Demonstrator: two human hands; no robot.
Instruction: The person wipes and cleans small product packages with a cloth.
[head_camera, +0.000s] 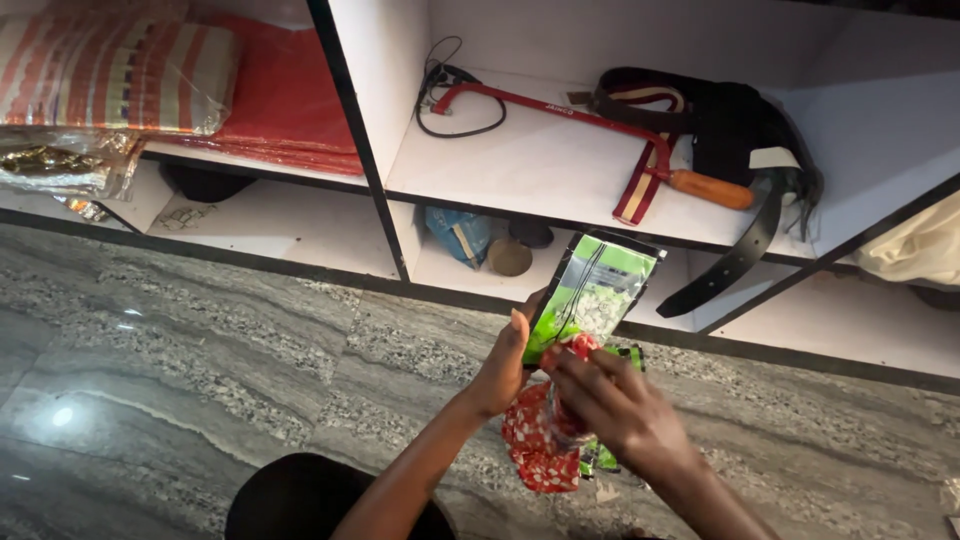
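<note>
My left hand (502, 365) grips the side of an upright green and clear plastic pouch (590, 290) with small white pieces showing inside. My right hand (615, 405) is closed on a small red patterned packet (574, 350) at the pouch's lower end. More red patterned packets (535, 445) and green wrappers (600, 458) lie on the grey stone floor (200, 370) just below my hands.
A white shelf unit (560, 170) stands ahead. It holds a red hacksaw with an orange handle (655, 160), a black cable (450, 95), black belts (735, 260), and folded red and striped fabric (180, 80) in clear wrap. A blue bag (458, 235) sits on the lower shelf.
</note>
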